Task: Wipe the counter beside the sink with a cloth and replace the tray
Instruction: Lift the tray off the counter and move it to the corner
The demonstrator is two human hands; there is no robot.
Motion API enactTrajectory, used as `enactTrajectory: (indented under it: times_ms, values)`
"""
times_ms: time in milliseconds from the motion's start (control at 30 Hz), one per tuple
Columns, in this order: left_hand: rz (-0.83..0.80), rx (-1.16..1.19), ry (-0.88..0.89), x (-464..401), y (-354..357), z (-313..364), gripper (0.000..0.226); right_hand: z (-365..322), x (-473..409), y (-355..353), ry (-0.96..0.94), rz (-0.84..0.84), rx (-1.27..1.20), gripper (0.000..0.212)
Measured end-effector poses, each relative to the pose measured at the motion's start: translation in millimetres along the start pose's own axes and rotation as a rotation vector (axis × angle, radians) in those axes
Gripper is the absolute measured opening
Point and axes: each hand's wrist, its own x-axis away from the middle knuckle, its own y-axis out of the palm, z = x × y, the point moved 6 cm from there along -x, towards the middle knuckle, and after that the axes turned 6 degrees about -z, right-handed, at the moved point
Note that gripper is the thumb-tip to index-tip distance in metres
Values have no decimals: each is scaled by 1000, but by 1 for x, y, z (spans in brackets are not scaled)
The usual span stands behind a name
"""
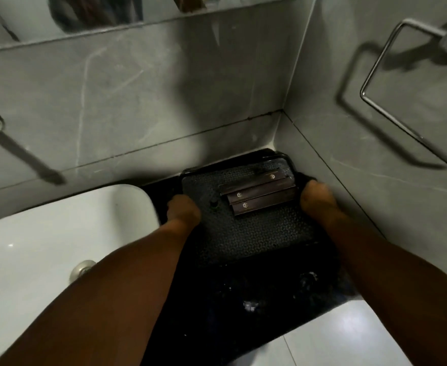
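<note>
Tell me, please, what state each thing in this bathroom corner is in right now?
Tray: flat in the counter corner, gripped at both side edges.
Boxes: three dark flat ones, lying side by side on the tray.
Left hand: closed on the tray's left edge.
Right hand: closed on the tray's right edge.
Counter: black, with pale specks near the front.
Sink: white, nothing in it.
Towel ring: bare.

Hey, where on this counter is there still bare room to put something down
Bare counter shows only in front of the tray, between the sink and the side wall. The back corner is crowded: the tray fills it, with the left hand and right hand gripping its sides.
</note>
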Motion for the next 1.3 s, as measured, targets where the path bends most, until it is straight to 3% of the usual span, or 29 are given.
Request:
enactTrajectory:
  times_ms: [267,400,500,800,1067,1300]
  values:
    - [150,124,10,25,-89,2,35,-39,20,-60,-40,-36,-87,15]
    - [201,215,-40,42,-118,-36,31,-73,42,-72,-31,-72,-79,24]
    - [219,272,-93,50,-133,-80,29,-110,59,-68,-72,-107,-96,16]
    - [317,394,-254,79,-168,-260,31,-246,136,4,-160,-321,102,27]
    - [426,388,-423,115,-228,-459,36,-385,232,106,-372,-431,-46,17]
    - [458,316,-552,130,-304,-646,35,-525,346,215,-431,-734,-133,15]
